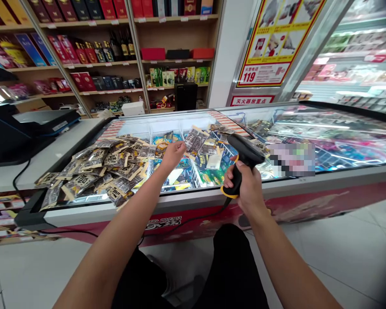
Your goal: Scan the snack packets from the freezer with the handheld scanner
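Your right hand [249, 185] is wrapped around the handle of a black scanner [247, 150], at about 1 o'clock from you, its head raised above the freezer's [186, 200] front edge. Your left hand [173, 156], near 12 o'clock, has its fingers drawn in narrow beside a clear-fronted packet [195, 140]; I can't tell whether they pinch its edge. That packet lies just beyond the fingertips, towards 2 o'clock from them. For a good read, you would probably do best to smooth the shiny wrapper, turn its code squarely to the scanner and tilt slightly against glare. Aim at one packet alone, well apart from the heap [99, 165] at 11 o'clock, and leave slack in the cable [209, 215].

The heap spreads over the freezer's top; wire baskets [194, 172] of goods show at 12 o'clock. A pale tabletop [49, 155] with a dark machine [3, 128] stands at 10 o'clock. Wooden shelves [176, 35] of boxes and bottles rise from 11 to 12 o'clock, a red-and-yellow poster [265, 43] hangs at 1 o'clock, and pale floor tiles [350, 244] lie below.
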`<action>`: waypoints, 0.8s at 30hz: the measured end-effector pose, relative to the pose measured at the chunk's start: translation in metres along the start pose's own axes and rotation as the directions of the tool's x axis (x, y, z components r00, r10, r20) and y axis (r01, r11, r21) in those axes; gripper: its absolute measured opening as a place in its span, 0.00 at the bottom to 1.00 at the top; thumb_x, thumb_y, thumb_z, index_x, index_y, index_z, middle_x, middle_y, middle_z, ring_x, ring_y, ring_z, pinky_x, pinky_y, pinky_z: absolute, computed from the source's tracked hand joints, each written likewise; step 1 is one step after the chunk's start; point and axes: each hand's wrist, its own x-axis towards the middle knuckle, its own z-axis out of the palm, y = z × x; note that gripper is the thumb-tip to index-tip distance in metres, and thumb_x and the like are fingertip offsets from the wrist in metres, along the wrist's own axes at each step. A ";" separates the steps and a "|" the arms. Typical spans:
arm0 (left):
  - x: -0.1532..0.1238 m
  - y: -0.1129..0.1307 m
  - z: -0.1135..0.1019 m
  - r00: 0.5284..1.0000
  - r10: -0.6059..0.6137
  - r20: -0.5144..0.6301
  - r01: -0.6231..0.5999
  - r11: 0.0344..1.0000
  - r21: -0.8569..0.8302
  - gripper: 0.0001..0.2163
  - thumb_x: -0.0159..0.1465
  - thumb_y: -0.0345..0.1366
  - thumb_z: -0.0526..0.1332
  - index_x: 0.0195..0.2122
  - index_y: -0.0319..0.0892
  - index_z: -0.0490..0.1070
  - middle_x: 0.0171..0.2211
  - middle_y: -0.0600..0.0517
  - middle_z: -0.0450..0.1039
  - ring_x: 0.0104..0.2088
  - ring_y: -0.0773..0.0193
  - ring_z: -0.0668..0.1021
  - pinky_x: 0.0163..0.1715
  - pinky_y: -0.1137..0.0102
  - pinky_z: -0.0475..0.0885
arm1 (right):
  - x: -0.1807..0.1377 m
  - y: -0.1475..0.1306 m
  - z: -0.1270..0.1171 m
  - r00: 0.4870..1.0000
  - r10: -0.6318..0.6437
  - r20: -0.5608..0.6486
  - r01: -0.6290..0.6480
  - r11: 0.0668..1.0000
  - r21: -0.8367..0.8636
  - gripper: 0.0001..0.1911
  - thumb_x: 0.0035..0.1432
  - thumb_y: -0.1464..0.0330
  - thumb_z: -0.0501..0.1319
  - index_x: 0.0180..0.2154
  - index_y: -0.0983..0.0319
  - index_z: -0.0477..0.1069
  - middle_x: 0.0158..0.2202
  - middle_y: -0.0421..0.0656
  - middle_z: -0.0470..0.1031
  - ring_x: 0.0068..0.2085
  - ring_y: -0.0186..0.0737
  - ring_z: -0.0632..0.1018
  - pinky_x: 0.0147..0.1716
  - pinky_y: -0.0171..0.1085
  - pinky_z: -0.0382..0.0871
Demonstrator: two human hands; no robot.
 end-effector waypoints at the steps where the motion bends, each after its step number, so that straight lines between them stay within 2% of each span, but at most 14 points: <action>1: 0.002 0.001 0.000 0.998 -0.052 -0.030 0.050 0.996 -0.074 0.19 0.69 0.37 0.73 0.23 0.46 0.69 0.23 0.55 0.65 0.28 0.58 0.75 0.41 0.63 0.75 | 0.002 0.001 0.005 0.999 0.024 0.034 -0.023 1.000 -0.012 0.24 0.56 0.52 0.79 0.44 0.55 0.74 0.22 0.31 0.69 0.18 0.32 0.67 0.20 0.34 0.64; 5: 0.006 0.003 -0.004 0.979 -0.154 -0.135 0.124 0.971 -0.205 0.07 0.66 0.37 0.77 0.37 0.45 0.81 0.33 0.51 0.81 0.39 0.55 0.84 0.48 0.60 0.81 | 0.009 0.010 0.022 0.984 0.115 0.139 -0.110 0.993 -0.043 0.26 0.54 0.50 0.81 0.44 0.56 0.75 0.22 0.31 0.71 0.17 0.31 0.67 0.19 0.33 0.62; 8: 0.007 0.001 -0.009 0.978 -0.149 -0.149 0.115 0.970 -0.216 0.11 0.62 0.35 0.78 0.43 0.44 0.82 0.40 0.48 0.86 0.46 0.52 0.88 0.55 0.57 0.83 | 0.016 0.023 0.036 0.966 0.160 0.205 -0.157 0.987 -0.032 0.28 0.54 0.49 0.81 0.45 0.56 0.75 0.22 0.31 0.71 0.18 0.31 0.67 0.19 0.34 0.63; 15: 0.015 -0.015 -0.014 0.963 -0.169 -0.208 0.124 0.970 -0.211 0.10 0.62 0.29 0.75 0.44 0.43 0.81 0.38 0.49 0.86 0.42 0.55 0.88 0.52 0.58 0.85 | 0.025 0.051 0.056 0.919 0.235 0.318 -0.253 0.967 0.017 0.31 0.52 0.46 0.82 0.47 0.58 0.77 0.22 0.31 0.70 0.17 0.30 0.66 0.18 0.33 0.61; 19: 0.021 -0.027 -0.014 0.969 -0.168 -0.184 0.136 0.976 -0.171 0.09 0.64 0.27 0.72 0.44 0.43 0.80 0.38 0.48 0.86 0.40 0.56 0.88 0.52 0.59 0.85 | 0.021 0.053 0.053 0.927 0.209 0.313 -0.231 0.972 0.034 0.33 0.50 0.45 0.83 0.46 0.58 0.77 0.21 0.30 0.71 0.17 0.30 0.66 0.18 0.32 0.62; 24: 0.022 -0.037 -0.011 0.984 -0.107 -0.141 0.101 0.994 -0.048 0.12 0.63 0.26 0.72 0.46 0.44 0.80 0.38 0.48 0.87 0.42 0.52 0.88 0.50 0.59 0.85 | 0.016 0.053 0.051 0.942 0.153 0.298 -0.171 0.984 0.038 0.32 0.52 0.43 0.83 0.44 0.56 0.75 0.22 0.29 0.70 0.16 0.29 0.66 0.18 0.32 0.61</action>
